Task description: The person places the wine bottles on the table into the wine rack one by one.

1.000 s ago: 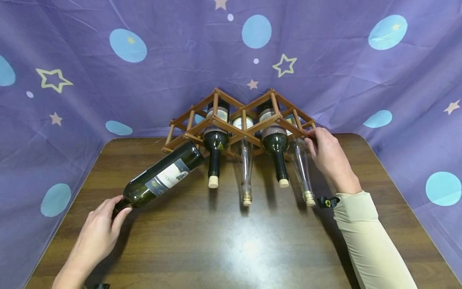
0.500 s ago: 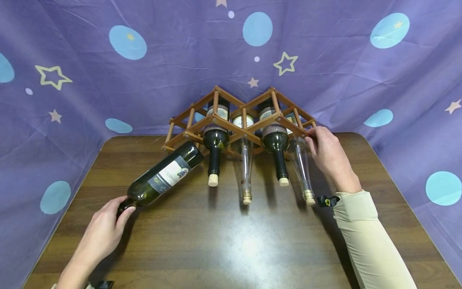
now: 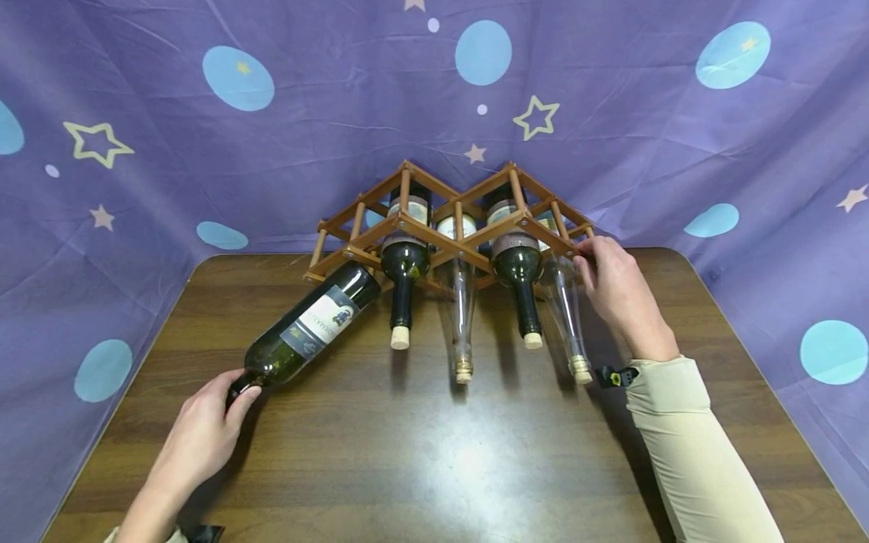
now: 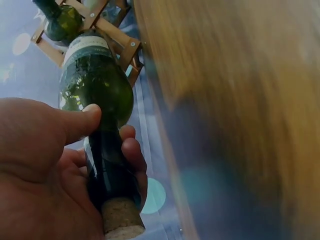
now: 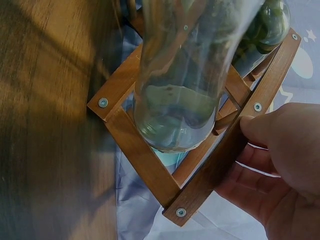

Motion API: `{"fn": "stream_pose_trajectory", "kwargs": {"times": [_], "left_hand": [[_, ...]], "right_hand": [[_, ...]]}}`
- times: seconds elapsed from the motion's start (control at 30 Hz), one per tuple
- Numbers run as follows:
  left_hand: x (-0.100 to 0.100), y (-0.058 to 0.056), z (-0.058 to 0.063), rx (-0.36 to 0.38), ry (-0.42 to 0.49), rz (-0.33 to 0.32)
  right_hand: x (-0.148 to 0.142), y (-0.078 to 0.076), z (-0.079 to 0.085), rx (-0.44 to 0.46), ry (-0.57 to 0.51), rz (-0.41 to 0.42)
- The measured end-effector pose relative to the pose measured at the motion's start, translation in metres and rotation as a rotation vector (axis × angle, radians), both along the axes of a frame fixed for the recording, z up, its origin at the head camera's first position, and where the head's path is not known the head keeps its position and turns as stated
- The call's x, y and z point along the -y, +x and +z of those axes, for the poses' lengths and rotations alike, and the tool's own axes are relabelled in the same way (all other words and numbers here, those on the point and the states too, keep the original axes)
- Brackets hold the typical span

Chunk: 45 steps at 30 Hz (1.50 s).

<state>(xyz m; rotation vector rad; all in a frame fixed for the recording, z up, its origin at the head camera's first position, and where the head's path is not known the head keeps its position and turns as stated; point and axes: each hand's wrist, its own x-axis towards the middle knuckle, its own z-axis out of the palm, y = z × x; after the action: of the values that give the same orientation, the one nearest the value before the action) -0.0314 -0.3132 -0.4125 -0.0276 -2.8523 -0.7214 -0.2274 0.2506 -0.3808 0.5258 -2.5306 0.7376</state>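
My left hand (image 3: 207,430) grips a dark green wine bottle (image 3: 308,328) by its neck, thumb on top. The bottle slants, its base at the front of the left end of a wooden wine rack (image 3: 376,245); whether it touches the rack I cannot tell. Its cork (image 4: 122,217) shows in the left wrist view below the fingers. My right hand (image 3: 621,294) pinches the rack's right end, with the thumb on a slat (image 5: 227,155) and the fingers behind it. Beside that hand a clear bottle (image 3: 566,324) lies in the rack, neck toward me.
Two green bottles, one left of centre (image 3: 405,271) and one right of centre (image 3: 519,271), and a clear bottle (image 3: 463,317) between them lie in the rack, corks forward. Patterned purple cloth (image 3: 339,113) hangs behind the brown wooden table (image 3: 380,467).
My left hand has moved slightly right and the bottle's neck end has swung a little toward the rack, its label turning more into view. The right hand stays on the rack.
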Motion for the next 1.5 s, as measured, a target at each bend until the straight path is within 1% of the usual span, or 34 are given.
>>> {"fn": "stream_pose_trajectory", "kwargs": {"times": [0.2,0.43,0.67,0.9,1.03,1.17,1.4,1.5], "left_hand": [[-0.004,0.0,0.001,0.073,0.003,0.026],[-0.011,-0.001,0.003,0.19,0.028,0.045],[-0.017,0.0,0.003,0.256,0.062,0.038],[-0.024,0.0,0.005,0.324,0.132,0.039],[-0.029,0.0,0.005,0.347,0.222,0.026],[-0.036,0.0,0.004,0.378,0.349,0.015],[-0.047,-0.001,0.009,0.471,0.567,0.027],[-0.052,-0.001,0.009,0.497,0.646,0.003]], "right_hand": [[0.0,0.001,0.0,-0.006,-0.007,0.005],[0.001,0.001,0.001,0.001,-0.009,0.0],[0.002,0.0,0.0,-0.015,-0.003,0.01],[0.002,0.0,-0.001,-0.015,-0.005,0.004],[0.002,0.001,-0.001,-0.008,-0.008,0.0],[0.001,0.001,0.0,-0.011,-0.009,0.001],[0.001,0.001,0.001,-0.02,-0.011,0.006],[0.002,0.001,0.0,-0.012,-0.011,0.005]]}}
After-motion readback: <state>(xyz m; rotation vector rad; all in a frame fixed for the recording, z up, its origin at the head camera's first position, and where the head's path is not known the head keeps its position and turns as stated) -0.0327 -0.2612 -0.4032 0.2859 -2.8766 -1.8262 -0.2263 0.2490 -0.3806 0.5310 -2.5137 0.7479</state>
